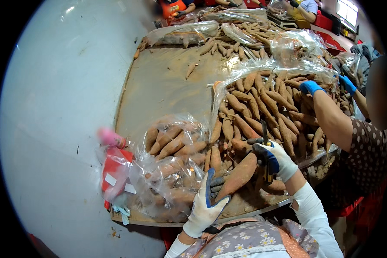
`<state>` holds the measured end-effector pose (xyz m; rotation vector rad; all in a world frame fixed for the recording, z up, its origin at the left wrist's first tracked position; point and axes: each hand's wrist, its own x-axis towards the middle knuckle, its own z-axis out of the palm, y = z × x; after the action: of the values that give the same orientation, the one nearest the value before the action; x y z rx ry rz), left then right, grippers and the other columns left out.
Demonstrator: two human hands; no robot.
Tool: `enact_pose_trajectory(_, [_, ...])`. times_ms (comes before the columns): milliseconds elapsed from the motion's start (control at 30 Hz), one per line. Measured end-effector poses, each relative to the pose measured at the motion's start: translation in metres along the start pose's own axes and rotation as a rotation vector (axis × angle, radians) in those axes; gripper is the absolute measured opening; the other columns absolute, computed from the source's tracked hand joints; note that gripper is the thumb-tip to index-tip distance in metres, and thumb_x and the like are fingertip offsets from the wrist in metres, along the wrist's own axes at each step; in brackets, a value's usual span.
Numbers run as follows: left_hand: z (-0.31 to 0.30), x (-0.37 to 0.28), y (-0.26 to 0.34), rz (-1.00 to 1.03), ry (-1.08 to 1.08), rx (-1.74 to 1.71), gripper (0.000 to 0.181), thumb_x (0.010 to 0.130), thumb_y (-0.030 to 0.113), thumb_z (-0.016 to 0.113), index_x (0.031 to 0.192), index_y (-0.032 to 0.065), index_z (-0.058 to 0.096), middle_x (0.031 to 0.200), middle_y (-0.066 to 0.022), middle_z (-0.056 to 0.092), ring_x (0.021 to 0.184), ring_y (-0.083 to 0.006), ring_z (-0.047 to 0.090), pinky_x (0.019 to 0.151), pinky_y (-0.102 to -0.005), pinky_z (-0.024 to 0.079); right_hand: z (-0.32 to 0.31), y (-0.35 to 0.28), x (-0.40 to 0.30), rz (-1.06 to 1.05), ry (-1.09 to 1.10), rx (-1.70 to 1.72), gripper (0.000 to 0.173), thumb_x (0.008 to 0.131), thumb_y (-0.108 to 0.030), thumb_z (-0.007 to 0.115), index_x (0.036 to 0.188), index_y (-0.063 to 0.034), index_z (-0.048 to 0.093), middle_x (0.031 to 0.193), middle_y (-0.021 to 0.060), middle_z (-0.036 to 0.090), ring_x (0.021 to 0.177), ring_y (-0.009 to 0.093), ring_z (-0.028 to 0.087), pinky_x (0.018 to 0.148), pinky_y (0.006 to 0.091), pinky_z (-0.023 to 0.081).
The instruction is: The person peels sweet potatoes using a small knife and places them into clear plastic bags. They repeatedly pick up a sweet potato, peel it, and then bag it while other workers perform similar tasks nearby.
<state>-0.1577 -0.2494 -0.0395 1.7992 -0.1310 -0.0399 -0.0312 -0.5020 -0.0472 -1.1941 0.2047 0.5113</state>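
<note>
My left hand, in a white and blue coated glove, is around the lower end of a large sweet potato. My right hand, gloved alike, grips a yellow and black utility knife, its dark blade pointing away from me, beside the upper end of the same sweet potato. Left of my hands lie clear plastic bags of sweet potatoes. Beyond my right hand a big heap of sweet potatoes lies on clear plastic sheeting.
At the right, a co-worker's blue-gloved hands are at the heap. A red packet and a pink bottle lie at the left table edge. One sweet potato lies on the metal tabletop. More bags and people are at the far end.
</note>
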Motion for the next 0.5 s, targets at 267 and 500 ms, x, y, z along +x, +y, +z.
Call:
enact_pose_trajectory(267, [-0.006,-0.013,0.000,-0.198,0.090,-0.532,0.061,0.097,0.000,0.056,0.152,0.0028,0.031,0.132,-0.0176,0.055,0.117,-0.0247,0.059,0.092,-0.0388,0.056,-0.004,0.010,0.002,0.037,-0.054,0.108,0.037,0.095,-0.018,0.066,0.128,-0.0025,0.059,0.089,0.0030,0.066,0.066,0.013,0.064,0.057,0.0239,0.055])
enact_pose_trajectory(500, [-0.017,-0.016,0.006,-0.288,0.174,-0.563,0.043,0.102,0.001,0.047,0.145,-0.0007,0.041,0.134,-0.0135,0.055,0.119,-0.0194,0.056,0.098,-0.0334,0.051,0.015,0.001,-0.003,0.053,-0.012,0.111,0.032,0.093,-0.019,0.068,0.121,-0.0033,0.063,0.084,0.0024,0.066,0.064,0.012,0.064,0.054,0.0225,0.054])
